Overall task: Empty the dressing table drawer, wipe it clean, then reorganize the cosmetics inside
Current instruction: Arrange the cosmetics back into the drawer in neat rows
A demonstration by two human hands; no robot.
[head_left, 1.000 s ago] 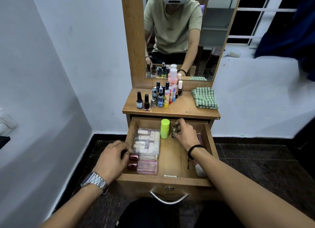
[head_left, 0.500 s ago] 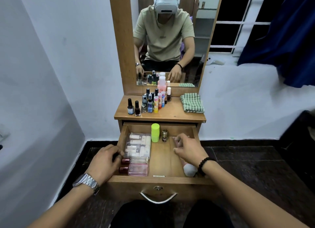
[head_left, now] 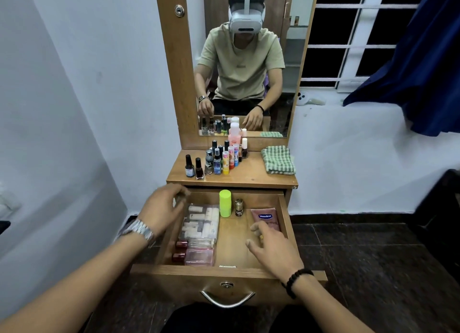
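Observation:
The wooden drawer (head_left: 283,208) stands pulled out. Inside lie a clear pouch of white tubes (head_left: 201,222), two red-capped bottles (head_left: 179,251), a pink bottle (head_left: 200,256), a lime-green stick (head_left: 225,203), a small gold-capped bottle (head_left: 239,207) and a pink Vaseline tube (head_left: 265,220). My left hand (head_left: 161,206) hovers over the drawer's back left corner, fingers apart and blurred. My right hand (head_left: 273,250) hovers open over the drawer's right side, fingertips on the near end of the Vaseline tube. Neither hand holds anything.
On the tabletop (head_left: 251,177) stand several nail polish bottles and lip balms (head_left: 216,159), plus a folded green checked cloth (head_left: 278,160). A mirror (head_left: 244,66) rises behind. White wall left, dark tiled floor (head_left: 373,258) right, blue curtain (head_left: 423,66) upper right.
My left hand has lifted from the drawer's left edge toward its back left corner. My right hand let go of the small gold-capped bottle and drew back to the right side.

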